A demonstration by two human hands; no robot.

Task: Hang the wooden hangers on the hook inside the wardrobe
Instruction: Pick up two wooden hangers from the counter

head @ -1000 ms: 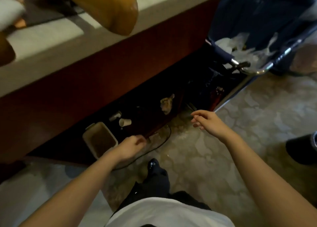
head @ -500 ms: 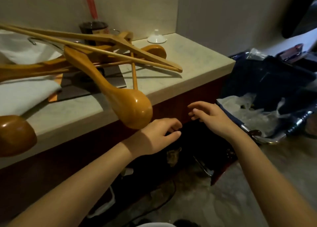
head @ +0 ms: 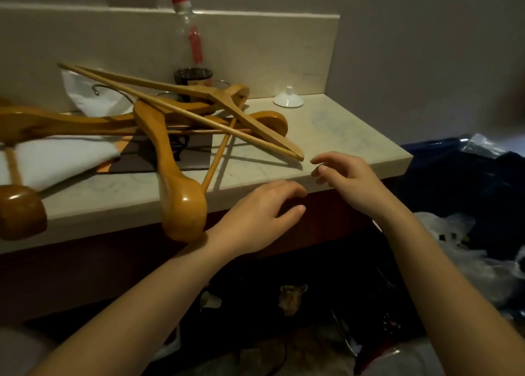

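Several wooden hangers [head: 170, 125] lie in a tangled pile on a pale stone counter [head: 326, 137]. One thick hanger's rounded end [head: 183, 205] juts over the counter's front edge. A slimmer hanger's tip [head: 295, 154] points right. My left hand [head: 261, 216] hovers at the counter's front edge, just right of the thick end, fingers spread and empty. My right hand [head: 346, 179] is over the counter's front edge, fingertips a little right of the slim tip, not touching it. No wardrobe or hook is in view.
A clear bottle with a red cap [head: 190, 46] stands behind the pile. A small white lid [head: 288, 98] sits near the wall, and white cloth [head: 51, 159] lies under the hangers at left. Dark blue fabric and plastic bags [head: 468, 205] fill the right side.
The view has swung up from the floor to the counter. Both hands have risen toward the hangers, the right one now close to the slim hanger's tip.
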